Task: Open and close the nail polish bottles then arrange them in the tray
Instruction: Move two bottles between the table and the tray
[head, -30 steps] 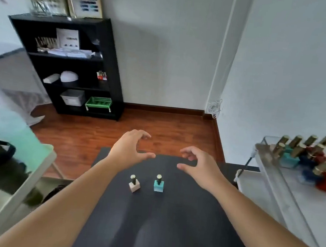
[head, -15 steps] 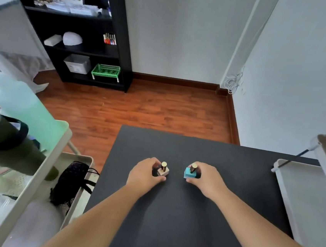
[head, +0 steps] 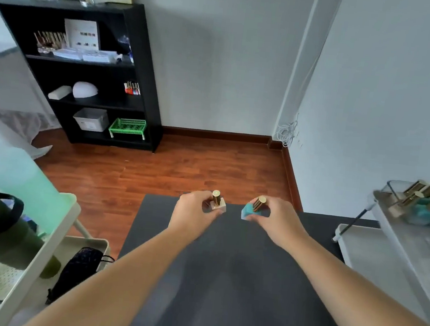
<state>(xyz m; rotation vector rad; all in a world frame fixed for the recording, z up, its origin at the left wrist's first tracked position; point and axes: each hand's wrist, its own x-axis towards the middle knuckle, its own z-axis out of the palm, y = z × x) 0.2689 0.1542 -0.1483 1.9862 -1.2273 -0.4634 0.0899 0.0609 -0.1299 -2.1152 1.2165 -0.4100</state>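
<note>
Left hand: fingers curled round the base of the pale pink bottle. Right hand: thumb and fingers pinching the base of the teal bottle.

Both grips sit low on the glass, so the gold caps stand free above the fingers. Probable reason: the caps stay exposed for unscrewing. Both caps look seated; I judge that neither is opened yet. With one bottle per hand, no hand is free to twist, so one bottle likely has to go down first.

Position: the bottles lie between the hands, near each other but apart, over the far edge of the black mat. The pink one is roughly upright; the teal one tilts, its cap leaning right. Whether either touches the mat, I cannot tell.

The tray stands far right, well apart from both hands, with several gold-capped bottles in it.
</note>
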